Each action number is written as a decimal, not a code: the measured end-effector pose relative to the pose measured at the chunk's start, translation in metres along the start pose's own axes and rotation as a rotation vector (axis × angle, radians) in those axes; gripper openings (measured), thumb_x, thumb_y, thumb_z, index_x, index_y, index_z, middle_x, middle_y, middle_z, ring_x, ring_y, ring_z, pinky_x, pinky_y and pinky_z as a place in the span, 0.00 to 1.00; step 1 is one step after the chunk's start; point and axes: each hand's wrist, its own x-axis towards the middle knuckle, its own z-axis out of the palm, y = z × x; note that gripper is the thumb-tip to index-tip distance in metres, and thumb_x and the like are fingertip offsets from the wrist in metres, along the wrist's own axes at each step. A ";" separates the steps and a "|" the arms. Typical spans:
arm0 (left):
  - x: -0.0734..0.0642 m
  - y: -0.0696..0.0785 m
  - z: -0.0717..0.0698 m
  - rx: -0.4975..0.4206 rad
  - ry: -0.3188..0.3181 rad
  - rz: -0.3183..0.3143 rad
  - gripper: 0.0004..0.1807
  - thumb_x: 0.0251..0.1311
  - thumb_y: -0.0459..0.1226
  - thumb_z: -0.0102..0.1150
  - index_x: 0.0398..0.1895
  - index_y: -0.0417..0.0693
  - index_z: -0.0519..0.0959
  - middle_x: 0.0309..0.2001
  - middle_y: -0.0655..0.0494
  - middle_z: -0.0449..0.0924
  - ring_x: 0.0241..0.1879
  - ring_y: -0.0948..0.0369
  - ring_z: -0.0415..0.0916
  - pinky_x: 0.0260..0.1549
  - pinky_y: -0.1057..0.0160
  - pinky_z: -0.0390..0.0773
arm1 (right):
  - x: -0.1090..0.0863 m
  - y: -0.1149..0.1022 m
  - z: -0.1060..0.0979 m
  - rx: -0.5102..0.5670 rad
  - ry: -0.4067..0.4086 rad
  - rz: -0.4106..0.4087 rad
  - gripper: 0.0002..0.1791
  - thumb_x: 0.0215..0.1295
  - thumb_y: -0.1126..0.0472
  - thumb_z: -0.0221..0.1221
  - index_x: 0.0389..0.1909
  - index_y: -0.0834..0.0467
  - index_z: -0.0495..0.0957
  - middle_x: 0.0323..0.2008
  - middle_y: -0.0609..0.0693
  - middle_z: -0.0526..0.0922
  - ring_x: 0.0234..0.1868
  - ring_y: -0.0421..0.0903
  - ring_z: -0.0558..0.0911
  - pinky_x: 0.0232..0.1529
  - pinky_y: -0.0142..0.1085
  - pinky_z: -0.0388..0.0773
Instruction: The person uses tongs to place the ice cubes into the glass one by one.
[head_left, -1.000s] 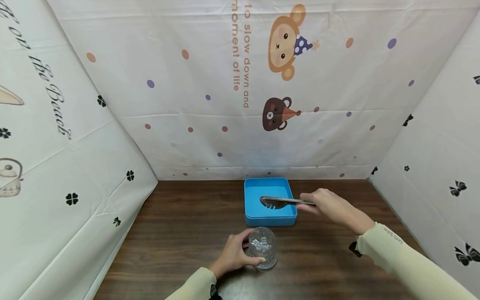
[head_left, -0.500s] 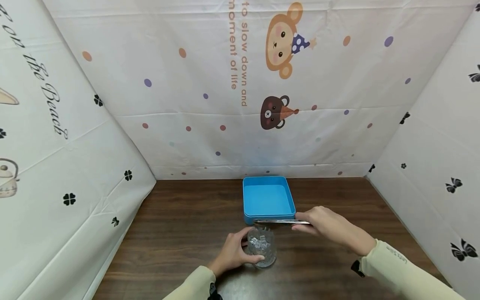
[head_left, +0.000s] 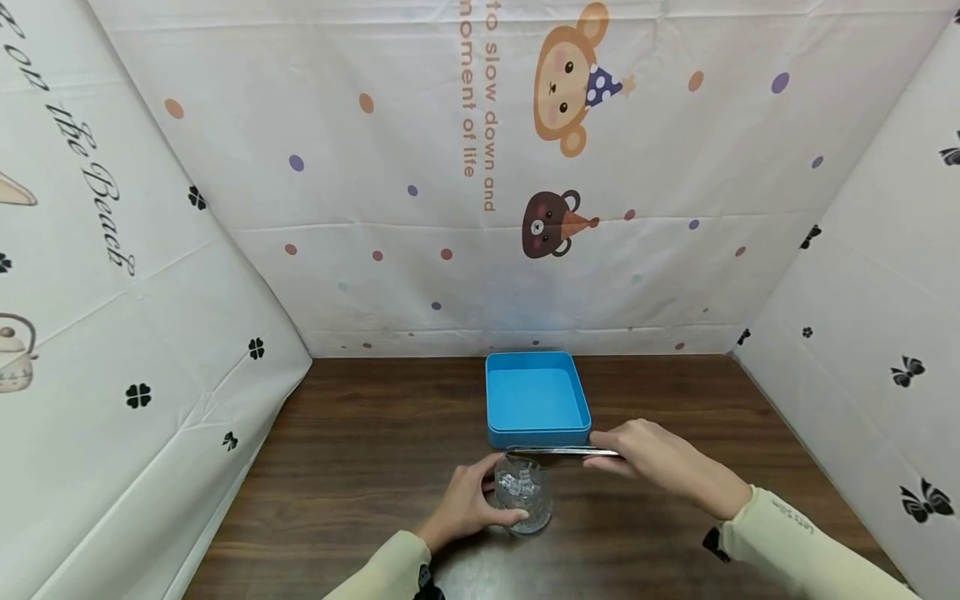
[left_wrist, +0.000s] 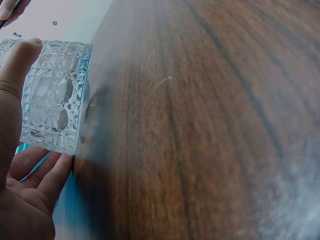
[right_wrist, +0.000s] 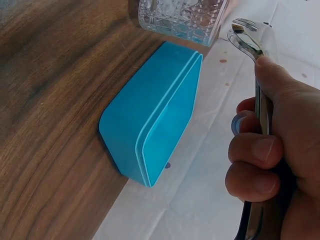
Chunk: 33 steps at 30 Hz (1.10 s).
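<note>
A clear glass (head_left: 522,496) with a patterned surface stands on the table in front of the blue box. My left hand (head_left: 467,504) holds its side, thumb in front and fingers behind; the left wrist view shows the thumb along the patterned glass (left_wrist: 55,100). Bright clear shapes show in the glass, but I cannot tell contents from reflections. My right hand (head_left: 651,457) grips metal serving tongs (head_left: 558,451), their tips at the glass's rim. In the right wrist view, curled fingers wrap the tongs (right_wrist: 263,112), which have a tined tip and a spoon-like tip.
An open blue square box (head_left: 537,400) stands behind the glass, near the back wall cloth (head_left: 420,275). The brown wooden table (head_left: 360,467) meets white printed cloths on the left (head_left: 180,317) and right (head_left: 855,333).
My right hand has brought the tongs from above the blue box down toward me, to the glass's rim. The left hand and the glass stay in place.
</note>
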 end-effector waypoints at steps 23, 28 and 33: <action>0.000 0.000 0.000 -0.038 -0.012 0.009 0.43 0.51 0.56 0.79 0.69 0.51 0.74 0.55 0.48 0.83 0.51 0.63 0.84 0.47 0.70 0.83 | -0.006 0.001 0.009 -0.078 0.044 0.046 0.16 0.68 0.48 0.67 0.30 0.46 0.70 0.19 0.30 0.58 0.17 0.25 0.56 0.17 0.22 0.57; 0.000 0.001 0.001 -0.049 -0.011 0.011 0.43 0.50 0.55 0.79 0.69 0.51 0.74 0.55 0.49 0.83 0.50 0.63 0.85 0.47 0.70 0.83 | -0.007 0.009 0.012 -0.076 0.088 0.068 0.14 0.68 0.45 0.67 0.35 0.45 0.73 0.20 0.30 0.63 0.18 0.26 0.60 0.18 0.23 0.61; 0.000 0.001 0.001 -0.083 -0.010 0.007 0.42 0.50 0.53 0.80 0.68 0.52 0.75 0.54 0.50 0.84 0.48 0.63 0.85 0.46 0.70 0.83 | -0.008 0.026 0.011 -0.049 0.130 0.155 0.13 0.68 0.44 0.67 0.39 0.47 0.76 0.21 0.32 0.68 0.18 0.27 0.64 0.17 0.25 0.66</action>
